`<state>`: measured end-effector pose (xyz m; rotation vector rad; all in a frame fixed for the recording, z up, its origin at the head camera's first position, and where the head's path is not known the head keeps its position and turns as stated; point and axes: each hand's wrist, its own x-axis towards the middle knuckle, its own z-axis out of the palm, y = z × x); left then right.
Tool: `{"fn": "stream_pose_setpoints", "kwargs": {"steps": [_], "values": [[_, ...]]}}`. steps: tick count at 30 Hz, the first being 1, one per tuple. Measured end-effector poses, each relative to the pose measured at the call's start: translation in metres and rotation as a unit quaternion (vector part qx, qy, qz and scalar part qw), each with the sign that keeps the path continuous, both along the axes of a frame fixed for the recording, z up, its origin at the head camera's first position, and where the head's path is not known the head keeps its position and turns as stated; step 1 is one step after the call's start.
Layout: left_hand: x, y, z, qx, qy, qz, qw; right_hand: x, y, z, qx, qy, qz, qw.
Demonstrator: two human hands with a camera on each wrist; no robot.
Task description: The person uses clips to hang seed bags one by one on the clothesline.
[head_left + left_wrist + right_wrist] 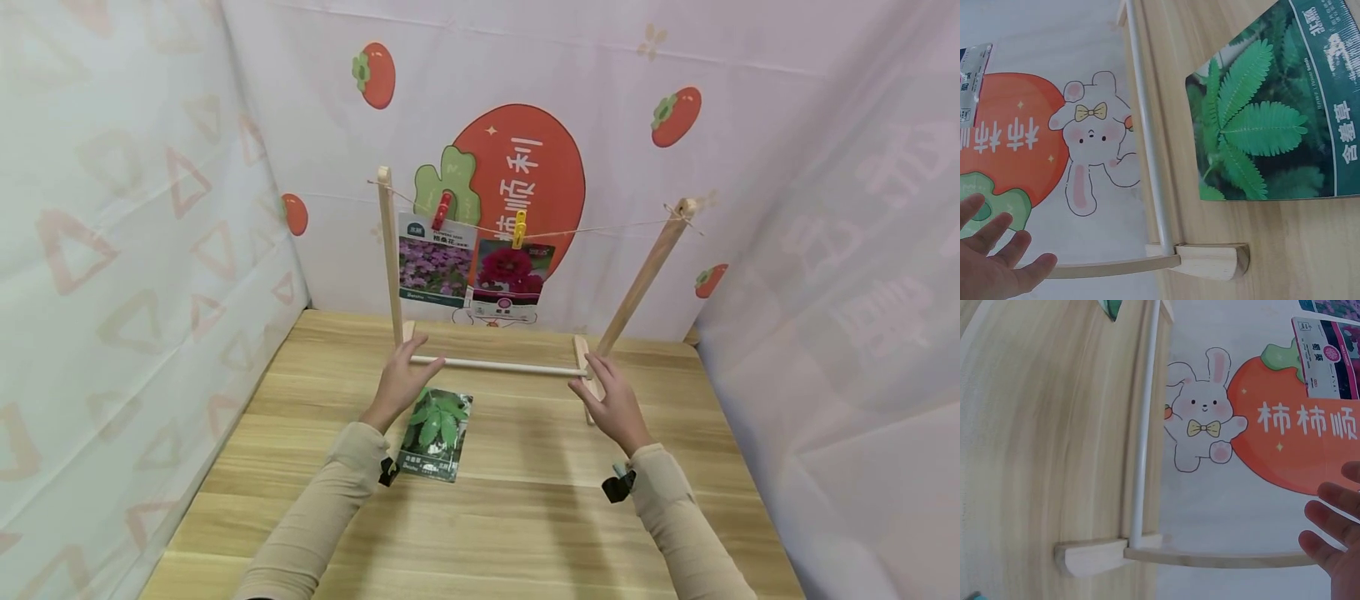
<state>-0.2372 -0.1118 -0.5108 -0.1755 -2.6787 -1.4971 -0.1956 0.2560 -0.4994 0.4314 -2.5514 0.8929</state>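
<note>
A wooden frame stands at the back, its left post (392, 258) and right post (645, 279) joined low down by a white rod (502, 366). My left hand (399, 379) is by the foot of the left post, fingers apart and holding nothing. Beside the right post's foot is my right hand (617, 404), its fingers likewise spread in the right wrist view. On the string between the posts, a red clothespin (442, 210) holds a purple-flower seed packet (435, 265) and a yellow clothespin (519, 229) holds a red-flower packet (510, 279). A green-leaf seed packet (437, 437) lies flat near my left hand.
The frame stands on a wood-grain table (495, 533). Behind it hangs a pale cloth (600, 50) printed with persimmons and a rabbit. More cloth closes in the left side (135, 250) and the right side (840, 333).
</note>
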Motion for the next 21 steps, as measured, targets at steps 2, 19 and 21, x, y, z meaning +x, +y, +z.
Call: {"fn": "stream_pose_setpoints", "kwargs": {"steps": [2,19,21], "values": [[-0.001,-0.001,-0.003,-0.002,0.0,-0.002,1.0,0.002,0.002,-0.003,0.0,-0.013,-0.007,1.0],[0.001,0.001,-0.028,-0.015,-0.014,0.013,0.9997,0.026,0.023,-0.029,0.005,-0.082,-0.051,0.995],[0.001,0.002,-0.031,-0.014,-0.02,0.013,0.9996,0.029,0.025,-0.034,0.009,-0.094,-0.057,0.994]]}}
